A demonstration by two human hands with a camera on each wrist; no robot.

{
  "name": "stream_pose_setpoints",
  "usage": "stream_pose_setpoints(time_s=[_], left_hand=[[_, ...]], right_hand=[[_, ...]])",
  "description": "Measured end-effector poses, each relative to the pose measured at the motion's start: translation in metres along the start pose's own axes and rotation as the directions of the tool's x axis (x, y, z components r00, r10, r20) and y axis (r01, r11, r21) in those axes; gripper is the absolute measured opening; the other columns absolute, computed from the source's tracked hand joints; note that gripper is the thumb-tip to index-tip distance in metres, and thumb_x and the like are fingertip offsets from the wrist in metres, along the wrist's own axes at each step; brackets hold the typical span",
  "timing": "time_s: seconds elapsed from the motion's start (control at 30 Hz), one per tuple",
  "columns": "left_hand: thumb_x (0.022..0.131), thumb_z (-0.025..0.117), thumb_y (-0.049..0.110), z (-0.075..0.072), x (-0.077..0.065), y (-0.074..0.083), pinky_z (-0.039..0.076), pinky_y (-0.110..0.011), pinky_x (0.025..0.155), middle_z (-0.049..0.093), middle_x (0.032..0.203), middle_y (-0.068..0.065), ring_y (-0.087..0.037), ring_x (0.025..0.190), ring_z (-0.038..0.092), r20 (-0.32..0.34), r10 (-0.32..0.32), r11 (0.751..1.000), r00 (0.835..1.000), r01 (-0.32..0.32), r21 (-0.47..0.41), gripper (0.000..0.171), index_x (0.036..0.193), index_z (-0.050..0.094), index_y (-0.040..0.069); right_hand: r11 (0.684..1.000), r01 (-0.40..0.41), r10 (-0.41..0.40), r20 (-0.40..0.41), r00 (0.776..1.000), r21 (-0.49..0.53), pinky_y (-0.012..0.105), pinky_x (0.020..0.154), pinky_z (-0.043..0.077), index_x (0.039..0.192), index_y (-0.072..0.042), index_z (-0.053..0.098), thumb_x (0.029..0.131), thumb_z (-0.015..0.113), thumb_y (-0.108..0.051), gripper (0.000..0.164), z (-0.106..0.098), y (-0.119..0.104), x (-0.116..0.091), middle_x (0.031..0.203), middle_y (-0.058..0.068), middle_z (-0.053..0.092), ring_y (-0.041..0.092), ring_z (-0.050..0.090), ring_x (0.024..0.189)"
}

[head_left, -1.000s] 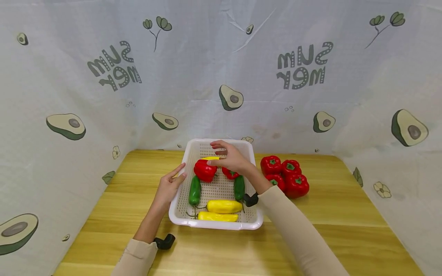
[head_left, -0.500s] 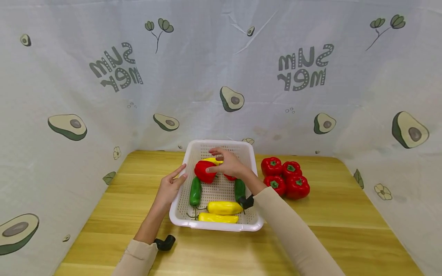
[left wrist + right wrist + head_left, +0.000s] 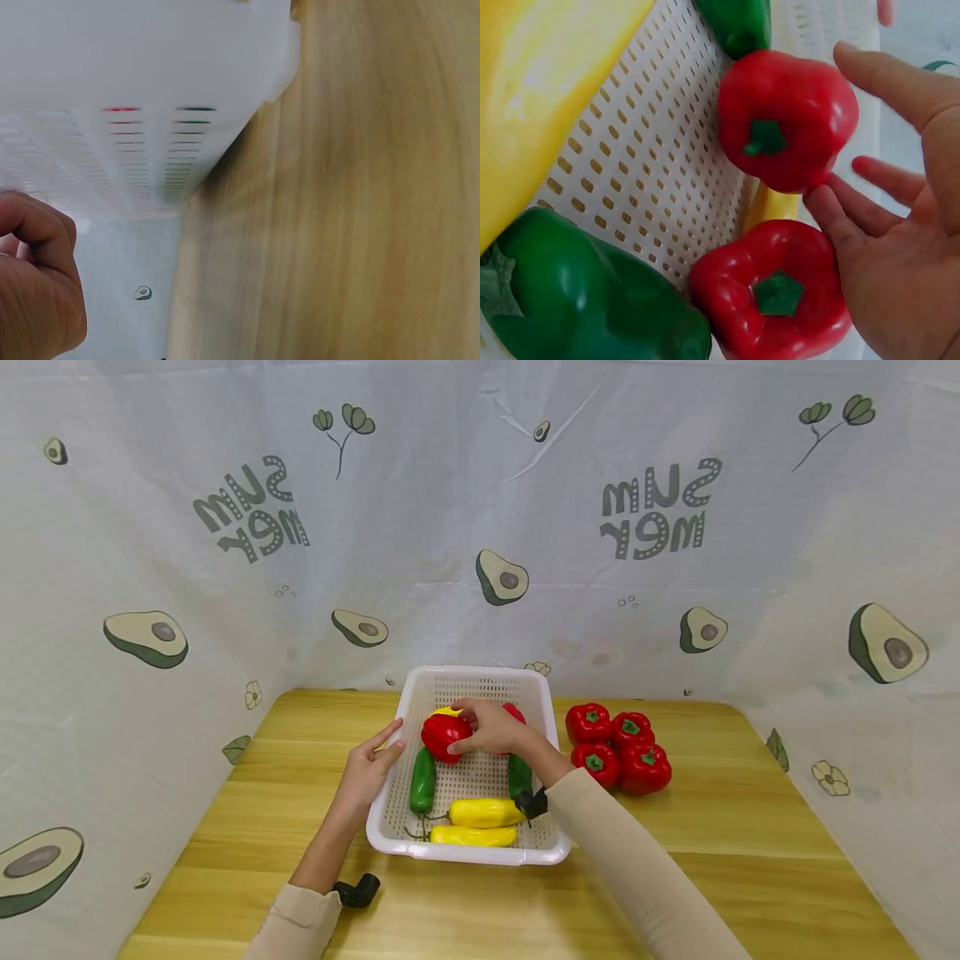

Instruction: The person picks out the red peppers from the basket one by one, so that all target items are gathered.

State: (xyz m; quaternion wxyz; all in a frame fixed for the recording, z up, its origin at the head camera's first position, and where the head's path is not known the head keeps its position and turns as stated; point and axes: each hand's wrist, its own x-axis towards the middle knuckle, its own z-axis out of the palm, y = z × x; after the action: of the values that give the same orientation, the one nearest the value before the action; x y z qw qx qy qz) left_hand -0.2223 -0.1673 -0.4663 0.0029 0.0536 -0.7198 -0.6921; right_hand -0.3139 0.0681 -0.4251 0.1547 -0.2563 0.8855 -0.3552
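Observation:
A white perforated plastic basket (image 3: 547, 710) stands on the table. My left hand (image 3: 367, 772) holds its left rim, with the thumb over the edge; the left wrist view shows fingers curled by the basket's outer wall (image 3: 135, 45). My right hand (image 3: 491, 727) reaches inside and grips a red bell pepper (image 3: 787, 112) near the back left, thumb on one side and fingertips on the other. Beside that hand sits a second red bell pepper (image 3: 780, 292), partly hidden in the head view. A yellow pepper (image 3: 447, 711) lies behind the gripped one.
Two long green peppers (image 3: 423, 781) lie along the basket's sides, and two yellow peppers (image 3: 483, 812) lie at its front. Several red bell peppers (image 3: 645, 768) stand clustered on the wooden table (image 3: 750, 827) to the right. A patterned sheet (image 3: 420, 485) hangs behind.
My right hand has come down and closed its fingers and thumb about the red bell pepper, which has turned slightly. The left hand stays on the basket rim.

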Motion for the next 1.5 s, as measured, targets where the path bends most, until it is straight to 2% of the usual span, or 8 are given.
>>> stream_pose_setpoints(time_s=[0.13, 0.3, 0.4, 0.57, 0.67, 0.93, 1.27, 1.5], left_hand=[[0.104, 0.064, 0.024, -0.001, 0.0, -0.001, 0.065, -0.047, 0.081, 0.07, 0.126, -0.025, -0.04, 0.11, 0.073, -0.004, -0.006, 1.0, 1.0, 0.006, 0.009, 0.048, 0.151, 0.055, 0.028], [0.105, 0.063, 0.024, -0.001, 0.001, -0.002, 0.065, -0.047, 0.081, 0.071, 0.123, -0.026, -0.04, 0.109, 0.073, -0.006, -0.004, 1.0, 1.0, 0.004, 0.009, 0.047, 0.151, 0.055, 0.028], [0.104, 0.063, 0.023, -0.001, 0.001, -0.003, 0.065, -0.047, 0.081, 0.071, 0.123, -0.026, -0.039, 0.108, 0.073, -0.006, -0.005, 1.0, 1.0, 0.005, 0.004, 0.047, 0.15, 0.055, 0.028], [0.104, 0.064, 0.024, 0.0, 0.001, -0.002, 0.065, -0.046, 0.081, 0.071, 0.123, -0.026, -0.037, 0.107, 0.074, -0.004, -0.002, 1.0, 1.0, 0.002, -0.009, 0.047, 0.15, 0.055, 0.027], [0.104, 0.063, 0.024, 0.0, 0.001, -0.002, 0.065, -0.046, 0.082, 0.07, 0.125, -0.026, -0.037, 0.108, 0.074, -0.005, 0.001, 1.0, 1.0, -0.001, -0.012, 0.047, 0.151, 0.055, 0.025], [0.106, 0.061, 0.021, 0.0, 0.001, 0.0, 0.065, -0.046, 0.082, 0.069, 0.126, -0.027, -0.036, 0.107, 0.074, -0.004, -0.004, 1.0, 1.0, 0.004, -0.023, 0.046, 0.151, 0.055, 0.024], [0.105, 0.062, 0.022, -0.001, 0.002, -0.001, 0.065, -0.044, 0.081, 0.071, 0.123, -0.026, -0.035, 0.105, 0.075, -0.003, -0.018, 1.0, 1.0, 0.018, -0.016, 0.046, 0.15, 0.056, 0.029], [0.105, 0.063, 0.023, -0.001, 0.002, 0.0, 0.065, -0.045, 0.08, 0.072, 0.119, -0.028, -0.038, 0.104, 0.075, -0.002, -0.003, 1.0, 1.0, 0.003, -0.011, 0.046, 0.15, 0.056, 0.027]], right_hand=[[0.999, 0.0, 0.0, 0.0, 1.0, -0.05, 0.042, 0.105, 0.056, 0.145, -0.008, 0.054, 0.083, 0.087, -0.027, 0.073, 0.001, -0.001, 0.001, 0.14, 0.012, 0.061, 0.029, 0.059, 0.124], [0.997, 0.023, -0.018, 0.059, 0.998, -0.078, 0.042, 0.1, 0.059, 0.14, -0.016, 0.059, 0.081, 0.089, -0.03, 0.067, 0.001, -0.001, 0.0, 0.14, 0.01, 0.062, 0.029, 0.059, 0.124], [0.996, 0.043, -0.033, 0.12, 0.992, -0.082, 0.042, 0.102, 0.058, 0.139, -0.021, 0.058, 0.079, 0.09, -0.03, 0.069, 0.002, -0.001, -0.001, 0.143, 0.006, 0.061, 0.028, 0.058, 0.128], [0.993, 0.051, -0.032, 0.17, 0.985, -0.109, 0.042, 0.105, 0.056, 0.145, -0.018, 0.053, 0.079, 0.09, -0.028, 0.076, 0.003, 0.0, -0.001, 0.145, 0.005, 0.06, 0.025, 0.057, 0.129], [0.993, 0.046, -0.028, 0.158, 0.987, -0.108, 0.041, 0.105, 0.056, 0.143, -0.016, 0.054, 0.078, 0.091, -0.03, 0.076, 0.004, 0.001, -0.002, 0.143, 0.005, 0.061, 0.024, 0.058, 0.126], [0.999, 0.043, -0.042, 0.101, 0.994, -0.012, 0.037, 0.095, 0.062, 0.136, -0.024, 0.057, 0.075, 0.093, -0.034, 0.071, 0.004, 0.002, -0.004, 0.139, 0.002, 0.061, 0.024, 0.06, 0.121], [0.994, 0.074, -0.078, 0.042, 0.996, 0.083, 0.039, 0.094, 0.062, 0.143, -0.022, 0.057, 0.074, 0.091, -0.036, 0.078, 0.001, -0.004, -0.006, 0.143, 0.001, 0.059, 0.026, 0.06, 0.121], [0.999, 0.021, -0.021, 0.005, 1.0, 0.049, 0.039, 0.094, 0.062, 0.141, -0.021, 0.05, 0.071, 0.094, -0.032, 0.084, -0.002, -0.009, -0.009, 0.138, 0.001, 0.059, 0.024, 0.061, 0.117]])
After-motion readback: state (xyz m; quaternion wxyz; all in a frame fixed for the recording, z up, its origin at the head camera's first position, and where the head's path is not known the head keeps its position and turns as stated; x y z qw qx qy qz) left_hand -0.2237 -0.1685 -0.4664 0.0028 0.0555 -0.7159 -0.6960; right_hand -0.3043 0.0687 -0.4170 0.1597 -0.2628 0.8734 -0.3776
